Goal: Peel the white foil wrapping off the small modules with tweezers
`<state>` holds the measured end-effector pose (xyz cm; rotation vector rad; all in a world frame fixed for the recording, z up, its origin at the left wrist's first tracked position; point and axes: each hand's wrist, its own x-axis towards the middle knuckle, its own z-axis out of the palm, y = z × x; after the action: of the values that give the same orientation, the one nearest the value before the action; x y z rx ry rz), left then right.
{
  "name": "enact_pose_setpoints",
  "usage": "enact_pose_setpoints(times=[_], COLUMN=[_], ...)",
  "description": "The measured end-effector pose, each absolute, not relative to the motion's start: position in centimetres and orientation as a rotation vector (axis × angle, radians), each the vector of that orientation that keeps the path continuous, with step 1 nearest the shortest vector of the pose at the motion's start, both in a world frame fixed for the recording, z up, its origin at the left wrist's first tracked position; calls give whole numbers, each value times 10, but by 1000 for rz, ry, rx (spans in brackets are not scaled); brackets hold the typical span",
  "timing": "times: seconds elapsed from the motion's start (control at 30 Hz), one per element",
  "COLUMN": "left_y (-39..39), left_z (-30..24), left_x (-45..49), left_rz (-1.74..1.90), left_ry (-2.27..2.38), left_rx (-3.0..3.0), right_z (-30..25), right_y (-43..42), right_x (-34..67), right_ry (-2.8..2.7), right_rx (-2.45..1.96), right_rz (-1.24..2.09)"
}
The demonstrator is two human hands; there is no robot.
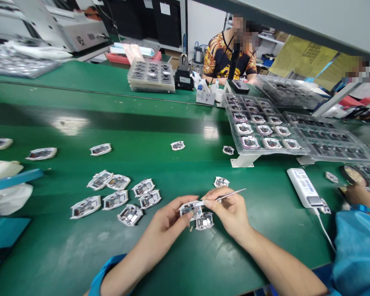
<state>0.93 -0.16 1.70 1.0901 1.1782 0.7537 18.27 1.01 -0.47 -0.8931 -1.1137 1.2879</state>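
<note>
Held unit: the white-framed unit (189,210), with exposed circuitry, sat tilted in the left hand, just above the bench (172,263).
Left hand (168,222): its fingers were closed on the unit, thumb across the near edge.
Right hand (230,209): its fingers pinched a thin metal tool (236,192), slim end pointing away from the unit; the fingertips met the unit's right end, at a white piece too small to make out.
Loose unit (204,222): it lay just below the held one.
Left-hand cluster (115,200): similar units lay near one another on the bench, well apart from the right hand.
Grip advice: holding by the frame, with the thumb off the circuitry, seemed safest.
Fingertip advice: light, level pressure suited the thin edge; pulling sideways risked straining small parts.
Tool advice: the metal point was best aimed clear of the circuitry.
Space advice: shifting the loose unit aside would have prevented knocks.
</note>
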Motion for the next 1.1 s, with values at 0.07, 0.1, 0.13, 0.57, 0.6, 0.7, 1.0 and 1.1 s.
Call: enact_pose_setpoints(times=[0.07, 0.1, 0.13, 0.57, 0.6, 0.7, 1.0, 1.1], left_y=[-2, -2, -2, -3, -3, -4, -3, -3], left_z=[19, 20, 20, 22, 22, 22, 23, 22], left_x=[9, 9, 9, 10, 10, 9, 9, 9], left_rz=[762, 767, 772, 800, 803, 813, 820, 815], left_ry=[1182, 1183, 1184, 1175, 1172, 1165, 1179, 1190], left_rx=[1083, 1081, 1079, 1036, 1028, 1000, 927, 919], right_z=[-4, -3, -2, -2, -2, -2, -4, -3], right_y=[10, 10, 10, 8, 8, 9, 11, 11], right_x=[182, 182, 182, 178, 178, 177, 180, 180], right_ry=[-1132, -1140, -1147, -1095, -1110, -1163, -1259, -1256], right_rx=[-887, -883, -880, -839, -836, -825, -758, -765], right_rz=[1275, 1272, 1270, 1211, 1199, 1142, 1100, 1117])
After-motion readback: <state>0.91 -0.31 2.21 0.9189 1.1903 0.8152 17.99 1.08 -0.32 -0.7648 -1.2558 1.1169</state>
